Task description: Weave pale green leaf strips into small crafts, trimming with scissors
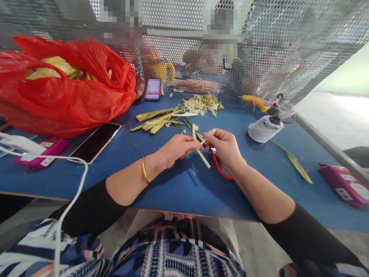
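Observation:
Over the middle of the blue table my two hands are close together. My left hand (183, 147) pinches pale leaf strips (204, 159) that cross each other. Between thumb and fingers, my right hand (226, 148) grips the end of a strip pointing up and right. Red-handled scissors (221, 169) lie under my right hand, partly hidden by it. Just beyond the hands are green-yellow husk leaves (158, 119) and a heap of pale shredded trimmings (203, 104). A thin thread seems to run from near my right hand toward a white thread spool (263, 129).
A red plastic bag (95, 92) of leaves fills the left. A dark phone (96, 143), purple packs (47, 152) and a white cable (82, 173) lie near it. Perforated metal mesh (173, 19) borders the back. On the right are a long leaf (294, 163) and another purple pack (346, 184).

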